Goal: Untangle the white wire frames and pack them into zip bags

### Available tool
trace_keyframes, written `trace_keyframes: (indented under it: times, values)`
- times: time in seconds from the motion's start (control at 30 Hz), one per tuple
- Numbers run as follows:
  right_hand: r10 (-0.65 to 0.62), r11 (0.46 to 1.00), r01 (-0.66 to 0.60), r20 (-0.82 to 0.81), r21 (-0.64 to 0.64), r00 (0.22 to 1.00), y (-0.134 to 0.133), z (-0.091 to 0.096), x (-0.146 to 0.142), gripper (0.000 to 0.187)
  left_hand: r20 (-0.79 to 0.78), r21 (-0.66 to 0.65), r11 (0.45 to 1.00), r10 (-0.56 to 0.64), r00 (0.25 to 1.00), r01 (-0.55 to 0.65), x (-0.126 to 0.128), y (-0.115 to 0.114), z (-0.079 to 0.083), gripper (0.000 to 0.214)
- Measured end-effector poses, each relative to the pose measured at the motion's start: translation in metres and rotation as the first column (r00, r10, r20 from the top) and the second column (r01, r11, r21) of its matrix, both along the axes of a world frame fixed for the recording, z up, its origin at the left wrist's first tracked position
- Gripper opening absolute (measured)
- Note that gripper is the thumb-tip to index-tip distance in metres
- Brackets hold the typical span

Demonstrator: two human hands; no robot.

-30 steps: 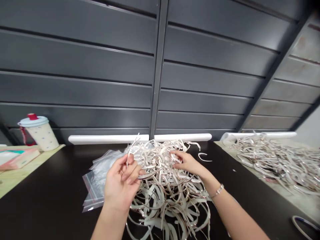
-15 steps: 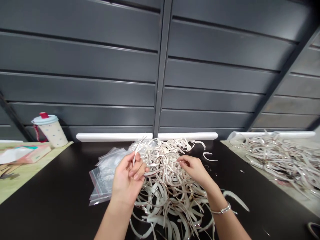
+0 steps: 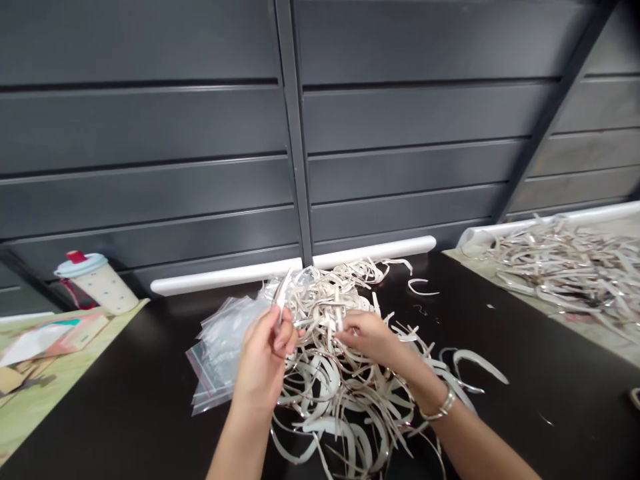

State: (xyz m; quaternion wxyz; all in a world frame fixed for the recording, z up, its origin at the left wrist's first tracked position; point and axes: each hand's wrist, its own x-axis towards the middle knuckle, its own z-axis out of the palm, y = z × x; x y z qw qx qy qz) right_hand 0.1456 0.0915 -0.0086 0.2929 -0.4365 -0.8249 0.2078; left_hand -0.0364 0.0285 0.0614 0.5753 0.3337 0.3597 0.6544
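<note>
A tangled pile of curved white strips with shiny silvery edges covers the middle of the dark table. My left hand is raised at the pile's left side, its fingers closed round a curved white strip whose tip points upward. Over the upper middle of the pile, my right hand is pinched at another white strip, its fingertips among the strips and partly hidden. A bracelet is on the right wrist. Beside my left hand lie clear zip bags, stacked flat.
A second heap of strips lies on the right-hand surface. On the left, a cup with a blue lid stands behind papers. White rolls run along the foot of the grey panel wall. A loose curved strip lies right of the pile.
My right hand has moved left and down into the pile, nearer my left hand. The left hand has turned, with its strip more upright. The camera view has tilted.
</note>
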Motion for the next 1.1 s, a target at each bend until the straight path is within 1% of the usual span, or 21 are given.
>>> trace_keyframes:
  times: [0.07,0.1,0.2,0.27,0.3,0.37,0.47,0.5,0.57,0.63,0.7,0.73,0.77,0.8,0.83,0.87,0.9,0.93,1.0,1.07,1.1]
  values:
    - [0.003,0.999,-0.009,-0.122,-0.050,0.993,-0.006,0.016,0.008,0.030,-0.111,0.040,0.999,0.021,0.994,-0.017,0.004,0.002,-0.008,0.023]
    - [0.022,0.995,-0.043,-0.226,-0.089,0.974,-0.010,0.023,0.011,0.030,-0.163,0.060,0.998,0.032,0.986,-0.023,0.007,0.003,-0.012,0.025]
    - [0.139,0.966,-0.224,-0.478,-0.125,0.867,-0.029,0.039,0.009,0.033,-0.263,0.084,0.996,0.022,0.965,0.000,0.016,0.004,-0.023,0.028]
    - [0.207,0.949,-0.303,-0.546,-0.092,0.812,-0.039,0.043,0.002,0.036,-0.271,0.058,0.998,0.001,0.963,0.015,0.023,0.002,-0.028,0.025]
    - [0.217,0.947,-0.313,-0.566,-0.077,0.796,-0.043,0.043,-0.001,0.037,-0.262,0.045,0.999,0.000,0.965,0.012,0.026,0.001,-0.028,0.022]
    - [0.187,0.959,-0.278,-0.597,-0.063,0.780,-0.046,0.041,-0.007,0.035,-0.248,0.031,0.999,-0.014,0.969,0.023,0.032,-0.003,-0.026,0.015]
    - [0.121,0.981,-0.187,-0.620,-0.042,0.776,-0.045,0.037,-0.010,0.030,-0.312,0.057,0.992,-0.094,0.946,0.117,0.038,-0.007,-0.021,0.012]
    - [0.115,0.987,-0.162,-0.610,-0.023,0.784,-0.044,0.035,-0.011,0.029,-0.356,0.066,0.987,-0.111,0.928,0.144,0.039,-0.008,-0.020,0.012]
    - [0.121,0.991,-0.130,-0.566,0.025,0.816,-0.044,0.035,-0.010,0.028,-0.433,0.078,0.985,-0.108,0.895,0.156,0.040,-0.009,-0.019,0.012]
    - [0.148,0.988,-0.148,-0.514,0.042,0.845,-0.044,0.036,-0.008,0.026,-0.457,0.084,0.984,-0.102,0.883,0.157,0.040,-0.009,-0.021,0.013]
    - [0.196,0.978,-0.202,-0.495,0.043,0.847,-0.040,0.037,-0.003,0.020,-0.430,0.080,0.988,-0.087,0.899,0.135,0.038,-0.007,-0.021,0.015]
    - [0.201,0.978,-0.206,-0.494,0.047,0.846,-0.037,0.038,0.001,0.017,-0.405,0.077,0.991,-0.067,0.912,0.107,0.036,-0.006,-0.021,0.016]
    - [0.175,0.984,-0.166,-0.496,0.062,0.851,-0.032,0.038,0.006,0.015,-0.374,0.075,0.994,-0.042,0.926,0.075,0.034,-0.005,-0.019,0.016]
    - [0.115,0.993,-0.084,-0.485,0.085,0.867,-0.027,0.038,0.011,0.014,-0.338,0.077,0.996,-0.015,0.941,0.044,0.030,-0.004,-0.017,0.017]
    - [0.031,0.994,0.016,-0.432,0.105,0.902,-0.021,0.037,0.016,0.015,-0.299,0.085,0.996,0.009,0.954,0.017,0.026,-0.003,-0.015,0.018]
    - [-0.059,0.987,0.106,-0.337,0.122,0.940,-0.015,0.036,0.021,0.017,-0.258,0.098,0.995,0.027,0.966,-0.001,0.022,-0.002,-0.012,0.019]
    - [-0.129,0.977,0.161,-0.215,0.137,0.968,-0.009,0.034,0.025,0.018,-0.217,0.115,0.993,0.039,0.975,-0.014,0.018,-0.001,-0.009,0.019]
    - [-0.160,0.975,0.170,-0.084,0.139,0.984,-0.005,0.030,0.027,0.020,-0.178,0.131,0.991,0.053,0.983,-0.030,0.014,-0.001,-0.007,0.019]
    - [-0.118,0.989,0.106,0.128,0.099,0.985,0.001,0.019,0.026,0.022,-0.117,0.156,0.985,0.086,0.989,-0.067,0.007,0.000,-0.004,0.016]
    - [-0.070,0.996,0.057,0.209,0.068,0.975,0.001,0.003,0.018,0.021,-0.078,0.160,0.983,0.107,0.991,-0.093,0.005,0.000,-0.003,0.015]
    - [-0.069,0.996,0.055,0.241,0.065,0.968,0.000,-0.006,0.013,0.020,-0.064,0.156,0.983,0.110,0.992,-0.099,0.005,-0.001,-0.003,0.015]
